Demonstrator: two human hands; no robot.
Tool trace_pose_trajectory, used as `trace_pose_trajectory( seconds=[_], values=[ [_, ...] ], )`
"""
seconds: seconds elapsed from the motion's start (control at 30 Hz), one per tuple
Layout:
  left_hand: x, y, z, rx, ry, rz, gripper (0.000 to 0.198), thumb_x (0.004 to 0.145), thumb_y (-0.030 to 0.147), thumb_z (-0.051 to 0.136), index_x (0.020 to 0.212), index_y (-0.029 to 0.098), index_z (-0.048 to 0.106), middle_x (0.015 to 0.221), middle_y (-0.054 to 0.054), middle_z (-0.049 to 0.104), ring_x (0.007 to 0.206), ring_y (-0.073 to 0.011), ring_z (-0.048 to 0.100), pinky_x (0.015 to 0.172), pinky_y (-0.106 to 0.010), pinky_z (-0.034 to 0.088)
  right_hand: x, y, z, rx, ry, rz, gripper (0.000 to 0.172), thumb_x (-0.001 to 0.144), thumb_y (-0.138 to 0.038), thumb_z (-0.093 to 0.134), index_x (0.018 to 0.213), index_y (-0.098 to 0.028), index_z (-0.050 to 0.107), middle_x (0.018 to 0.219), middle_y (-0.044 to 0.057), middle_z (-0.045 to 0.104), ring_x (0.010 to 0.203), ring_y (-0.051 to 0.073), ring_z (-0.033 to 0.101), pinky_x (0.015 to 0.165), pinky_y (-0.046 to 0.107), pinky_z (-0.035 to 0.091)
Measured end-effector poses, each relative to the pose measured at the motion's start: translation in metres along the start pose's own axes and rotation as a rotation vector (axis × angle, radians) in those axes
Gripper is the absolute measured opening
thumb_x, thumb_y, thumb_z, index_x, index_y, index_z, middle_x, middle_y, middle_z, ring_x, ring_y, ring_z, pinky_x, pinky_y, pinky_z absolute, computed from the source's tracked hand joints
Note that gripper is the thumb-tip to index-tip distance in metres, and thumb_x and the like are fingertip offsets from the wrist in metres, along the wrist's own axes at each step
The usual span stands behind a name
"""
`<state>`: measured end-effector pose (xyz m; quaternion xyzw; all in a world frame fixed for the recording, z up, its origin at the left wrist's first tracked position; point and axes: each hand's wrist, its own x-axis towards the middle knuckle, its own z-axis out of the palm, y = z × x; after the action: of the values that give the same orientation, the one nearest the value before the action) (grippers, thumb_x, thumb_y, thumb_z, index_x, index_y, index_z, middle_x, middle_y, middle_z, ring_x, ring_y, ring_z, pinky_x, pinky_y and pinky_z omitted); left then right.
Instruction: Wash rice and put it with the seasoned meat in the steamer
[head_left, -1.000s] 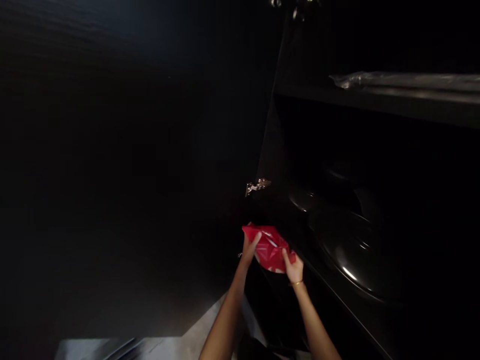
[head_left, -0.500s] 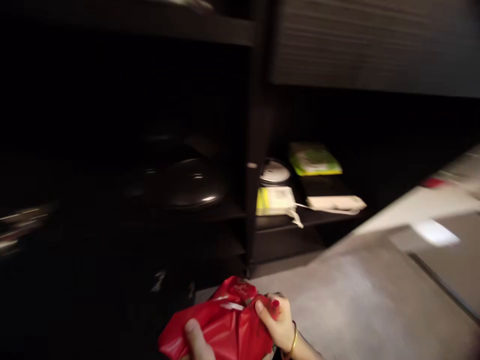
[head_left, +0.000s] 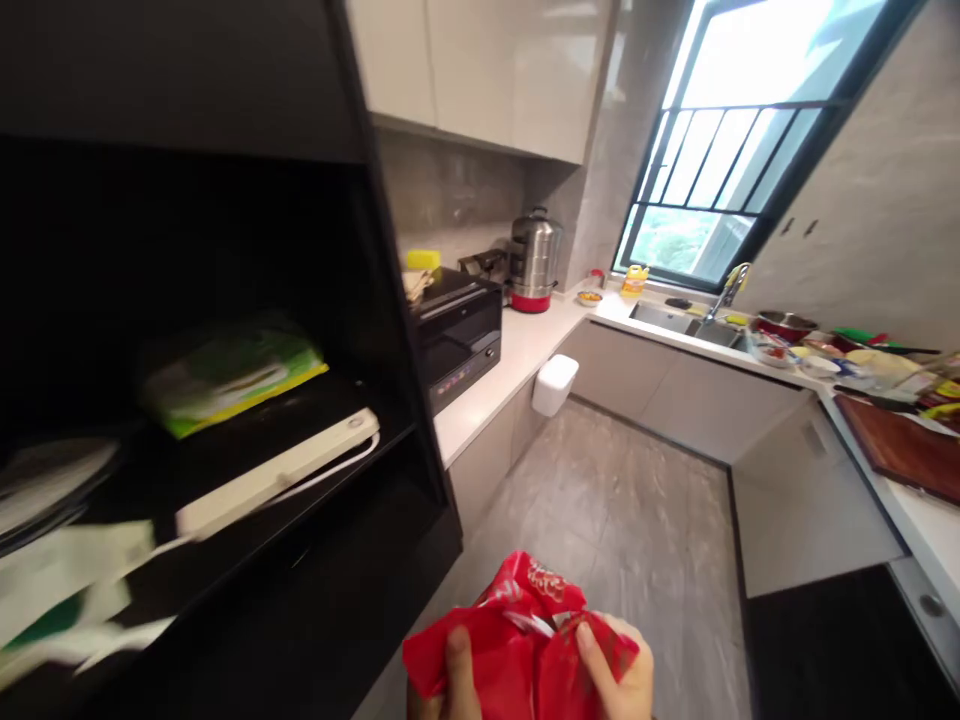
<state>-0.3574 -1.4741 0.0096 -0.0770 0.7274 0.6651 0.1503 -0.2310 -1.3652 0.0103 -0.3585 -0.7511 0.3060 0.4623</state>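
Note:
A red plastic bag point(head_left: 517, 655) with a pale printed flower pattern is held low in front of me, above the floor. My left hand point(head_left: 459, 680) grips its left side, thumb on top. At the bag's right side, my right hand point(head_left: 619, 670) pinches the plastic between thumb and fingers. The bag's top is gathered and partly parted, with something whitish showing at the middle. Its lower part runs out of the picture, and most of my fingers are hidden behind it.
To the left stands a dark shelf unit with a white power strip point(head_left: 277, 475) and a green packet point(head_left: 240, 380). An oven point(head_left: 461, 340) and a steel steamer point(head_left: 534, 260) stand on the counter. A white bin point(head_left: 555, 385) hangs below it. A sink point(head_left: 690, 325) and cutting board point(head_left: 900, 440) are farther right.
The view has swung right, from the dark shelves to the kitchen counters, window and floor. Both hands still hold the red bag.

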Motion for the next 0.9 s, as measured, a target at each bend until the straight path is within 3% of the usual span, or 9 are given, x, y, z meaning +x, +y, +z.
trace_pose_trajectory(
  seconds=[0.1, 0.2, 0.33, 0.5, 0.63, 0.8, 0.9],
  values=[
    [0.012, 0.032, 0.111, -0.086, -0.098, -0.004, 0.051, 0.068, 0.067, 0.059, 0.072, 0.017, 0.065, 0.073, -0.013, 0.070, 0.069, -0.0291, 0.068, 0.055, -0.033, 0.054, 0.089, 0.051, -0.019, -0.025, 0.051, 0.006, 0.034, 0.081, -0.043, 0.061, 0.058, -0.019, 0.067, 0.052, 0.003, 0.063, 0.045, 0.015, 0.058, 0.046, 0.023, 0.047],
    [0.030, 0.077, 0.214, -0.207, -0.147, 0.012, 0.057, 0.064, 0.070, 0.061, 0.079, 0.014, 0.066, 0.075, -0.011, 0.071, 0.069, -0.0268, 0.067, 0.057, -0.032, 0.054, 0.199, 0.079, -0.030, -0.025, 0.012, -0.017, 0.036, 0.081, -0.042, 0.061, 0.056, -0.018, 0.066, 0.051, 0.002, 0.061, 0.044, 0.013, 0.054, 0.046, 0.022, 0.045],
    [0.067, 0.143, 0.337, -0.357, -0.118, 0.066, 0.056, 0.071, 0.066, 0.058, 0.086, 0.013, 0.065, 0.080, -0.010, 0.071, 0.070, -0.0232, 0.067, 0.058, -0.028, 0.053, 0.363, 0.114, -0.012, 0.057, -0.029, -0.055, 0.040, 0.082, -0.045, 0.060, 0.054, -0.016, 0.061, 0.048, -0.001, 0.054, 0.044, 0.009, 0.047, 0.047, 0.021, 0.042],
    [0.144, 0.211, 0.472, -0.509, -0.003, 0.209, 0.050, 0.080, 0.059, 0.053, 0.090, 0.012, 0.065, 0.083, -0.009, 0.070, 0.078, -0.0226, 0.067, 0.066, -0.029, 0.054, 0.553, 0.159, 0.070, 0.267, -0.108, -0.104, 0.043, 0.079, -0.050, 0.061, 0.055, -0.015, 0.060, 0.051, -0.001, 0.050, 0.048, 0.009, 0.043, 0.049, 0.021, 0.041],
    [0.221, 0.250, 0.561, -0.564, 0.158, 0.291, 0.047, 0.081, 0.055, 0.054, 0.092, 0.011, 0.064, 0.082, -0.007, 0.069, 0.085, -0.0231, 0.066, 0.076, -0.031, 0.054, 0.678, 0.176, 0.150, 0.449, -0.199, -0.096, 0.042, 0.076, -0.053, 0.062, 0.061, -0.014, 0.061, 0.054, -0.001, 0.051, 0.050, 0.008, 0.043, 0.049, 0.021, 0.040],
    [0.319, 0.291, 0.651, -0.485, 0.477, 0.366, 0.050, 0.082, 0.053, 0.054, 0.103, 0.009, 0.063, 0.103, -0.012, 0.068, 0.095, -0.0243, 0.064, 0.086, -0.036, 0.051, 0.794, 0.203, 0.250, 0.587, -0.444, -0.049, 0.042, 0.075, -0.053, 0.062, 0.058, -0.016, 0.054, 0.057, -0.003, 0.047, 0.053, 0.008, 0.039, 0.049, 0.020, 0.037],
    [0.375, 0.287, 0.696, -0.450, 0.638, 0.371, 0.055, 0.083, 0.053, 0.051, 0.107, 0.006, 0.062, 0.107, -0.015, 0.067, 0.097, -0.0269, 0.064, 0.087, -0.040, 0.051, 0.837, 0.240, 0.318, 0.608, -0.614, -0.036, 0.043, 0.076, -0.053, 0.060, 0.056, -0.017, 0.047, 0.055, -0.005, 0.041, 0.052, 0.007, 0.035, 0.046, 0.019, 0.032]
  ],
)
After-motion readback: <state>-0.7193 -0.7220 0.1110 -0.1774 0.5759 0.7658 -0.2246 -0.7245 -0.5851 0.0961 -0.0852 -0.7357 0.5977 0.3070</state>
